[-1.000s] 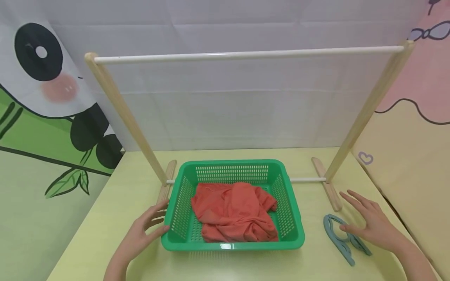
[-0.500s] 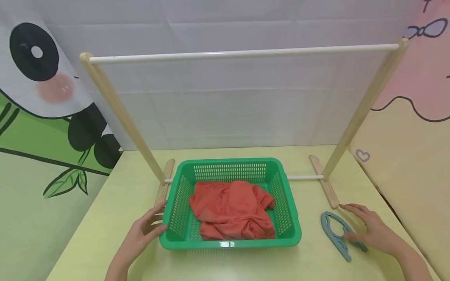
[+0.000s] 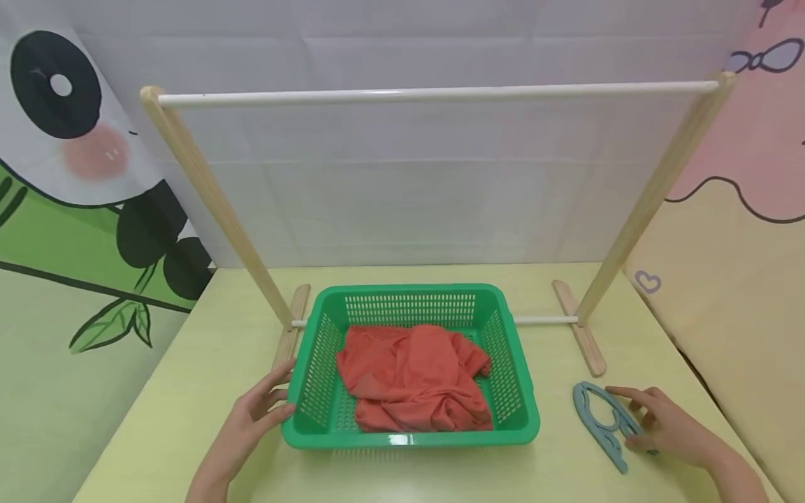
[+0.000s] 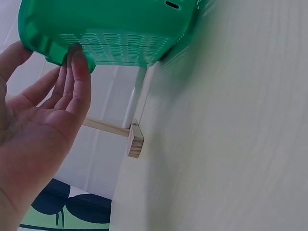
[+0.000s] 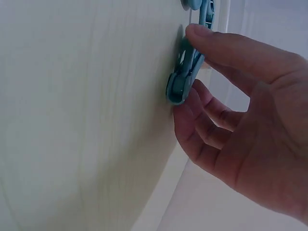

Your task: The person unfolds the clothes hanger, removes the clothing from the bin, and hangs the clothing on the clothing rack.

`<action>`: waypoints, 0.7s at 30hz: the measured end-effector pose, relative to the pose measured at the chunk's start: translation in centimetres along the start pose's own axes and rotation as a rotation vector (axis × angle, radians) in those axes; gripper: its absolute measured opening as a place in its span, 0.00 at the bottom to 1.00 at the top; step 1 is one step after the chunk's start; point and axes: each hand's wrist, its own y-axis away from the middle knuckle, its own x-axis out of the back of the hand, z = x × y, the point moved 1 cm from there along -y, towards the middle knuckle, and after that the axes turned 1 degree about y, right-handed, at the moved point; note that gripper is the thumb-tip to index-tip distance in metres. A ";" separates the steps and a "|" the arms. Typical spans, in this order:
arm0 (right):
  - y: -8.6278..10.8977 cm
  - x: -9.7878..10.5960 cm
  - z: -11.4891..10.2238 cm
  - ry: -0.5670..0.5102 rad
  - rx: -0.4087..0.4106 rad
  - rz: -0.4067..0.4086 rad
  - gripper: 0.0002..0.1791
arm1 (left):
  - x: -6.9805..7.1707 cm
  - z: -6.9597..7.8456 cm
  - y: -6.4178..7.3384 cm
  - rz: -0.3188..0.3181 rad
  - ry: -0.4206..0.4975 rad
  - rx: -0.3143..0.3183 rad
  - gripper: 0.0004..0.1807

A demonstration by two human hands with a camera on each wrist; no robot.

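Note:
A blue-green folding clothes hanger (image 3: 602, 438) lies on the table to the right of the basket. My right hand (image 3: 671, 427) pinches one arm of it. In the right wrist view, the thumb presses on the hanger (image 5: 183, 79) while the other fingers curl at its end. At the left side of the green plastic basket (image 3: 409, 439), my left hand (image 3: 248, 419) rests with relaxed fingers and thumb against the rim, also seen in the left wrist view around the basket wall (image 4: 115, 29). Crumpled red fabric (image 3: 421, 377) lies inside the basket.
Behind and over the basket stands a wooden rack with a white top bar (image 3: 434, 96). Its left foot (image 3: 286, 346) is near my left hand, and its right foot (image 3: 585, 342) stands just beyond the hanger. A white cloth backdrop (image 3: 409, 209) hangs behind.
My right hand has come down onto the hanger, its spread fingers closing to a pinch on one arm. The left hand stays at the basket's side.

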 end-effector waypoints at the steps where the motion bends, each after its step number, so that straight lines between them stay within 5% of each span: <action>1: -0.1 0.0 -0.1 -0.007 -0.005 -0.009 0.48 | 0.0 0.1 0.0 -0.003 0.007 -0.004 0.34; 8: -0.4 0.3 -0.8 -0.019 -0.045 -0.041 0.49 | 0.3 0.5 0.1 -0.057 0.056 0.014 0.38; 14: -0.5 -0.1 -0.8 0.042 0.067 0.001 0.46 | 0.4 0.3 0.4 -0.136 0.102 0.040 0.43; 21: -1.0 -0.3 -1.5 0.042 0.111 0.062 0.41 | 0.3 -0.1 0.6 -0.122 0.091 0.080 0.43</action>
